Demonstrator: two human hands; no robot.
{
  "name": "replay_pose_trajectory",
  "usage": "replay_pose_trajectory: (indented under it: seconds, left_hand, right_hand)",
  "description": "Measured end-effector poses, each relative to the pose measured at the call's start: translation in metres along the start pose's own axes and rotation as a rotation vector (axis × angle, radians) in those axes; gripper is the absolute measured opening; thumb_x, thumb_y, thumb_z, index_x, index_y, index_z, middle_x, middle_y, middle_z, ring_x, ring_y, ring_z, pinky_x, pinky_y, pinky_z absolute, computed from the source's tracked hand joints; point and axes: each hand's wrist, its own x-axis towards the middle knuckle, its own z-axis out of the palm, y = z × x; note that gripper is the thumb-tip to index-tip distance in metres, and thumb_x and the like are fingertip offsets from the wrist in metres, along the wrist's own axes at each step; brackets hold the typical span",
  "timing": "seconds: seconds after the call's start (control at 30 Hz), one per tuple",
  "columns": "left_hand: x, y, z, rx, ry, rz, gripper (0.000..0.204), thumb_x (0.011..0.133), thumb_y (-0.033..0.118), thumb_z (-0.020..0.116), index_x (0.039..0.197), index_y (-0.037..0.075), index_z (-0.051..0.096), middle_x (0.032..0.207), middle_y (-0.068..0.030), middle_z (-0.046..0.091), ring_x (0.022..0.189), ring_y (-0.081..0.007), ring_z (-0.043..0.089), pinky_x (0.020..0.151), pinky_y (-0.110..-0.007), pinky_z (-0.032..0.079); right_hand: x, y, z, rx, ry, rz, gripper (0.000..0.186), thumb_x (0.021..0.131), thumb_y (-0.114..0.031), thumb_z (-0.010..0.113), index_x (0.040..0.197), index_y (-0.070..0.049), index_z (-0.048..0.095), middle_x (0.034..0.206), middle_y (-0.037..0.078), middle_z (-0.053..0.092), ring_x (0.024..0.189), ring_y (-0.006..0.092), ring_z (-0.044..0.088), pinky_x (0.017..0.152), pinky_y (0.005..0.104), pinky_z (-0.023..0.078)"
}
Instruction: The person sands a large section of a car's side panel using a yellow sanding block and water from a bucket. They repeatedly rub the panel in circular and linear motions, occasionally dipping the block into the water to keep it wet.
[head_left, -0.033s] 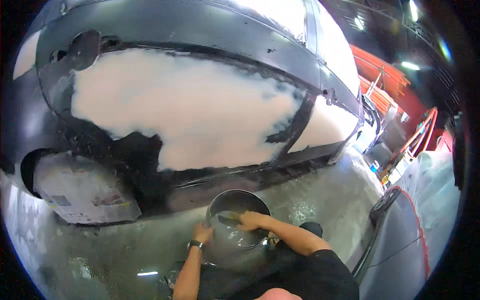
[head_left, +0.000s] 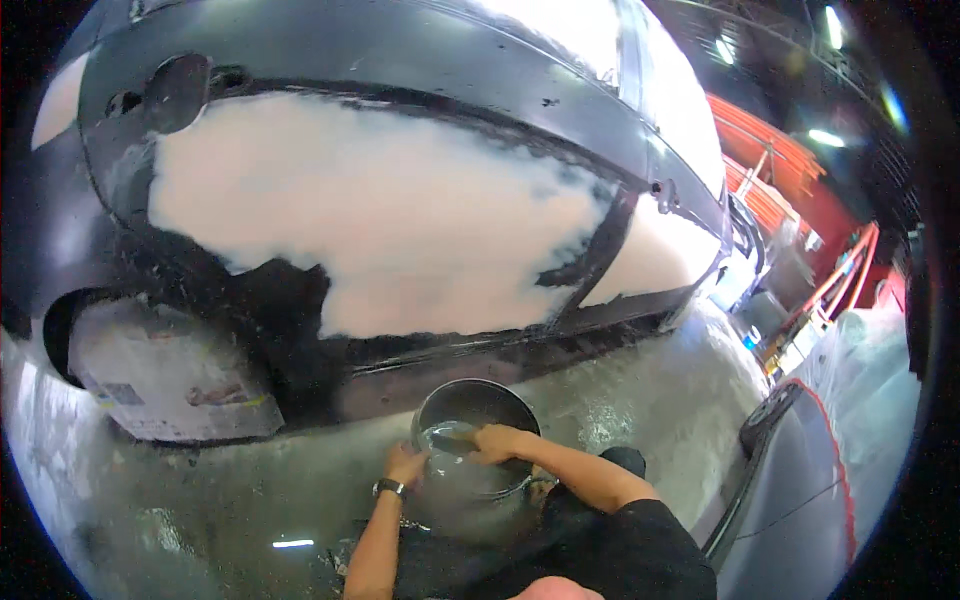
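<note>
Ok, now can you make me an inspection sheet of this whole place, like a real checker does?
Surface: grey floor with shiny, wet-looking patches.
Things in use: dark round bucket with liquid inside; dark flat piece, exact kind unclear.
Clutter: small items at far right, too blurred to name.
Left hand: at the bucket's left rim, grip unclear.
Right hand: holding the flat piece over the bucket's opening.
Cables: nothing seen.
Surroundings: dark car with a pale, filler-like patch and a covered wheel; silver car at right, partly under plastic sheeting; ceiling lights.
</note>
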Motion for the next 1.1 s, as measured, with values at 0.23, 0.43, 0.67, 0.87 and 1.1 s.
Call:
replay_pose_trajectory:
  seconds: [0.23,0.43,0.67,0.87,1.1]
  left_hand:
    - [-0.061,0.011,-0.070,-0.203,0.206,-0.211,0.068,0.078,0.034,0.080,0.129,-0.007,0.058,0.105,-0.0222,0.072,0.087,-0.0332,0.073,0.076,-0.044,0.058]
    - [-0.118,-0.068,-0.119,-0.211,0.610,-0.187,0.045,0.075,0.021,0.077,0.112,-0.004,0.073,0.085,-0.0156,0.075,0.072,-0.0260,0.070,0.068,-0.041,0.054]
    - [-0.146,-0.103,-0.151,0.078,1.128,-0.209,0.027,0.076,0.021,0.077,0.088,-0.003,0.070,0.081,-0.0200,0.070,0.075,-0.0345,0.068,0.070,-0.048,0.051]
    - [-0.144,-0.045,-0.126,0.572,1.308,-0.163,0.028,0.083,0.023,0.081,0.098,0.003,0.069,0.097,-0.0185,0.066,0.094,-0.0422,0.064,0.081,-0.050,0.051]
    - [-0.145,-0.033,-0.125,0.498,1.278,-0.283,0.025,0.086,0.026,0.078,0.103,0.009,0.072,0.102,-0.0150,0.066,0.098,-0.0386,0.064,0.083,-0.050,0.052]
  right_hand:
    - [0.141,-0.014,0.089,-0.124,0.056,-0.194,0.054,0.094,-0.045,0.063,0.131,-0.007,0.064,0.120,0.029,0.067,0.108,0.0456,0.067,0.089,0.0565,0.055]
    - [0.201,-0.074,0.155,0.059,0.207,-0.592,0.048,0.092,-0.031,0.064,0.135,-0.009,0.061,0.121,0.028,0.064,0.104,0.0454,0.068,0.091,0.0576,0.056]
    - [0.269,-0.158,0.184,0.080,0.079,-0.599,0.044,0.095,-0.019,0.059,0.137,-0.006,0.055,0.145,0.023,0.054,0.127,0.0437,0.057,0.111,0.0531,0.043]
    - [0.204,-0.132,0.139,0.211,0.034,-0.512,0.044,0.095,-0.016,0.059,0.137,-0.004,0.056,0.149,0.023,0.050,0.132,0.0435,0.052,0.113,0.0517,0.042]
    - [0.195,-0.112,0.130,0.194,0.018,-0.521,0.047,0.094,-0.019,0.061,0.139,-0.007,0.055,0.149,0.024,0.050,0.131,0.0427,0.054,0.110,0.0517,0.044]
